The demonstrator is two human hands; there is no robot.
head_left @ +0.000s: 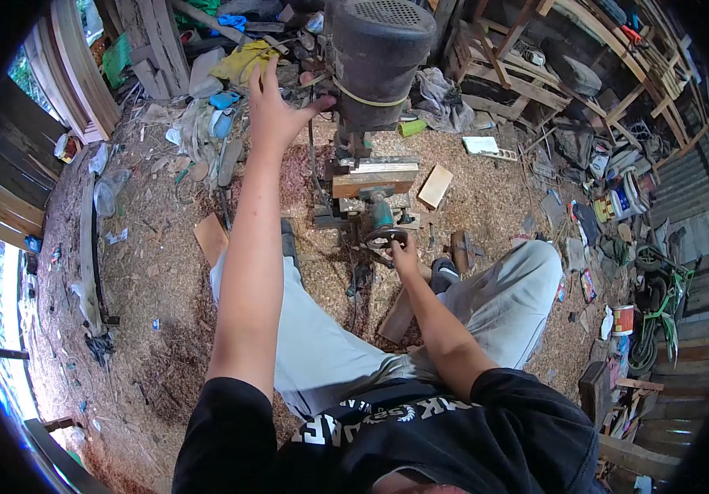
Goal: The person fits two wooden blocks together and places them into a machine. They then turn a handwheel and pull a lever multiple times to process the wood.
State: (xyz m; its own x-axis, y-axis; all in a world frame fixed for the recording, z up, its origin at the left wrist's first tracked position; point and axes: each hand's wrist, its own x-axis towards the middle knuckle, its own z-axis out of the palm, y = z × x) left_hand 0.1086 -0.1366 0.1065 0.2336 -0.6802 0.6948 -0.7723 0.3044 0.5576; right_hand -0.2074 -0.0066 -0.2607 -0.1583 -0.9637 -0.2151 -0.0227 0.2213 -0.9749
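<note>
My left hand (276, 111) is raised with its fingers spread, just left of the dark motor housing (381, 58) of an upright machine. It holds nothing, and its thumb reaches close to the housing; whether they touch I cannot tell. Lower down, my right hand (405, 253) is closed on the rim of a black handwheel (383, 238). Between the motor and the wheel, a wooden block (375, 182) sits in the machine, with a lighter strip (383, 167) along its top. A green metal part (381, 214) joins the wheel to the machine.
A loose pale wood piece (435, 186) lies right of the machine. Wood chips cover the ground (157, 272). Behind the left hand is a yellow cloth (243, 62) among clutter. Wooden frames (519, 78) stand at the back right, and a green bicycle (666, 309) at the far right.
</note>
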